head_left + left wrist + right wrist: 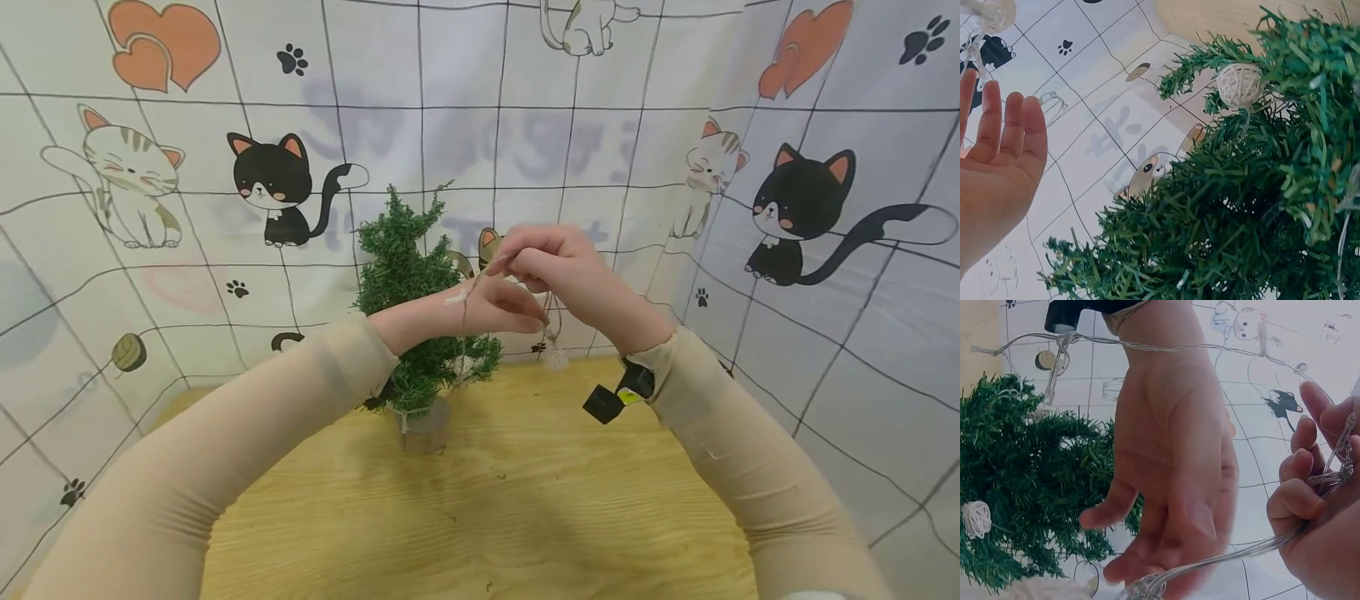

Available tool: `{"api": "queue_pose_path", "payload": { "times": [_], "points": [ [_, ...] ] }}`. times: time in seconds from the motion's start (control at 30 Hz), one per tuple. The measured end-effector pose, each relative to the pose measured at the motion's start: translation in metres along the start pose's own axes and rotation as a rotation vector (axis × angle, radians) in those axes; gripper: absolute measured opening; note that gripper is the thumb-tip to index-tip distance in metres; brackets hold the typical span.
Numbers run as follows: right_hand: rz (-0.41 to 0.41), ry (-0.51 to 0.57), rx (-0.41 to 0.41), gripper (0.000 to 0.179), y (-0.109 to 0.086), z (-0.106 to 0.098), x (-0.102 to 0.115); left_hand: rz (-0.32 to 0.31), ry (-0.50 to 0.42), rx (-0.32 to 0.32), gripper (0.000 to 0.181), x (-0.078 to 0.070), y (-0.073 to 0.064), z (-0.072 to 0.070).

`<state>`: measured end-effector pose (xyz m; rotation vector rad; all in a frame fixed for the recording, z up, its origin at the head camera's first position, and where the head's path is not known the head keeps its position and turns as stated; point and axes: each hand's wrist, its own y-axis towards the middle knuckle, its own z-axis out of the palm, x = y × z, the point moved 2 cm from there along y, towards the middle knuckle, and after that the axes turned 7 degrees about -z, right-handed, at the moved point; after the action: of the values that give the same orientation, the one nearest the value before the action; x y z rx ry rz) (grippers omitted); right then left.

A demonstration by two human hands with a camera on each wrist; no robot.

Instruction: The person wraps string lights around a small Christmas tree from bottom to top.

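Note:
My right hand [558, 271] curls its fingers round the thin wire of a string of lights [1235, 559], with small clear bulbs bunched at the fingers in the right wrist view. Just below it, my left hand [504, 307] reaches across in front of the small green artificial tree [405, 258], fingers loosely extended in the left wrist view [1007, 140]. The wire lies across the left wrist. A white woven ball [555, 357] hangs from the wire near the left fingertips. Another white ball [1240, 85] sits among the tree's branches. The left arm hides part of the tree.
The tree stands in a light round pot [423, 429] on a yellow wood-grain table [480, 517]. White cloth [465, 75] printed with cats, hearts and paw prints rises behind and at both sides. A small black device [603, 404] is strapped at the right wrist.

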<state>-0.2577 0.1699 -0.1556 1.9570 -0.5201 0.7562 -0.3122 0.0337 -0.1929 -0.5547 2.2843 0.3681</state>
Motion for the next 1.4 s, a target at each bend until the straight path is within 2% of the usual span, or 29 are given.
{"api": "queue_pose_path", "payload": {
  "times": [0.13, 0.2, 0.3, 0.43, 0.57, 0.67, 0.8, 0.93, 1.17, 1.4],
  "points": [
    [-0.005, -0.001, 0.0, 0.03, 0.002, 0.004, 0.001, 0.082, -0.036, -0.009, 0.014, 0.0, 0.007, 0.003],
    [-0.017, 0.014, 0.005, 0.032, 0.002, 0.005, 0.001, 0.08, -0.023, -0.032, 0.011, 0.0, 0.007, 0.001],
    [-0.03, 0.008, 0.004, 0.032, -0.001, 0.003, 0.002, -0.019, 0.044, -0.11, 0.012, 0.001, 0.002, -0.006],
    [-0.03, -0.067, 0.003, 0.026, -0.008, -0.005, 0.001, -0.207, 0.157, -0.223, 0.02, 0.005, -0.005, -0.019],
    [-0.037, -0.16, 0.007, 0.025, -0.018, -0.013, 0.001, -0.278, 0.209, -0.281, 0.024, 0.004, -0.009, -0.031],
    [-0.061, -0.222, -0.014, 0.024, -0.024, -0.017, 0.001, -0.295, 0.199, -0.339, 0.024, 0.0, -0.012, -0.038],
    [-0.075, -0.284, -0.064, 0.023, -0.031, -0.019, 0.001, -0.306, 0.137, -0.428, 0.025, -0.009, -0.017, -0.05],
    [-0.064, -0.276, -0.098, 0.021, -0.034, -0.02, -0.001, -0.326, 0.103, -0.478, 0.026, -0.017, -0.023, -0.061],
    [0.001, -0.222, -0.107, 0.019, -0.037, -0.023, -0.012, -0.37, 0.085, -0.508, 0.028, -0.021, -0.032, -0.07],
    [0.048, -0.187, -0.083, 0.021, -0.04, -0.022, -0.025, -0.355, 0.065, -0.532, 0.03, -0.024, -0.037, -0.072]
  ]
}}
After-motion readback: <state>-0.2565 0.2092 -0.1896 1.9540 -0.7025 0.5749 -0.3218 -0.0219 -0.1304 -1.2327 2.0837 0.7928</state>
